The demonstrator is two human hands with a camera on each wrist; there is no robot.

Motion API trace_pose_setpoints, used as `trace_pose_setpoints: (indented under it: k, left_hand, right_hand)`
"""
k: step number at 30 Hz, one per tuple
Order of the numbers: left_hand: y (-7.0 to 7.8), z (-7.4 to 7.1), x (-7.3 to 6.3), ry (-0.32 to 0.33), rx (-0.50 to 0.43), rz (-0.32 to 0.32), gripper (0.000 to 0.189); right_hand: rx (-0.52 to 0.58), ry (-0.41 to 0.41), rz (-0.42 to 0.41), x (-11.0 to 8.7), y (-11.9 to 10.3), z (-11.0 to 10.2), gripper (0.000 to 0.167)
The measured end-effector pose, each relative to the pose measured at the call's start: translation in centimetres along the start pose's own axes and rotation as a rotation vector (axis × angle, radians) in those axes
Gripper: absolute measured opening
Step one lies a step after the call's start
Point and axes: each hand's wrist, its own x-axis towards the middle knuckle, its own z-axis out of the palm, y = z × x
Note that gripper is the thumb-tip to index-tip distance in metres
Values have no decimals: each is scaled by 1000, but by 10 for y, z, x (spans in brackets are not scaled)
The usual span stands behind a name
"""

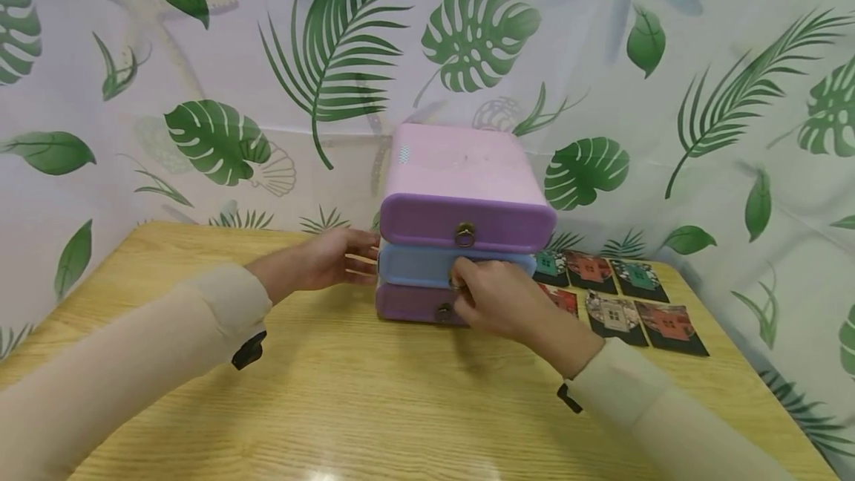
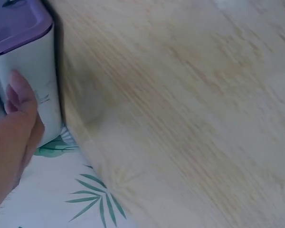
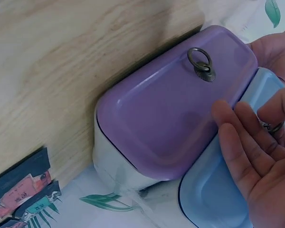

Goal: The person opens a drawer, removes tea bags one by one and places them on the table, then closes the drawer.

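A small three-tier drawer box with a pink top (image 1: 461,162) stands on the table. Its top drawer (image 1: 414,223) is purple, the middle drawer (image 1: 415,264) blue, the bottom drawer (image 3: 156,109) purple with a hanging brass ring (image 3: 199,58). My right hand (image 1: 504,299) pinches the ring pull (image 3: 276,127) of the blue drawer between thumb and index finger; its other fingers are loosely bent in front of the bottom drawer. Against the box's left side rests my left hand (image 1: 330,254), fingers extended; the pale side wall (image 2: 42,95) shows beside it in the left wrist view.
Several dark cards with coloured pictures (image 1: 670,324) lie in rows to the right of the box. Behind the wooden table (image 1: 320,407) hangs a leaf-print cloth (image 1: 220,43), close behind the box.
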Motion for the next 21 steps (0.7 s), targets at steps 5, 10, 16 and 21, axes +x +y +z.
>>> trace_pose_setpoints:
  k: [5,10,16,21]
  left_hand:
    - [-17,-5,8,-45,149,-94,30]
    - [-26,-5,12,-93,228,-137,24]
    - [-22,2,15,-61,203,-101,22]
    - [-24,5,13,-89,203,-113,28]
  right_hand:
    - [-8,54,-35,-3,2,4,15]
    - [-22,89,-50,-3,2,6,11]
    - [-27,128,-48,-3,3,6,11]
    - [-23,110,-66,-20,3,13,30]
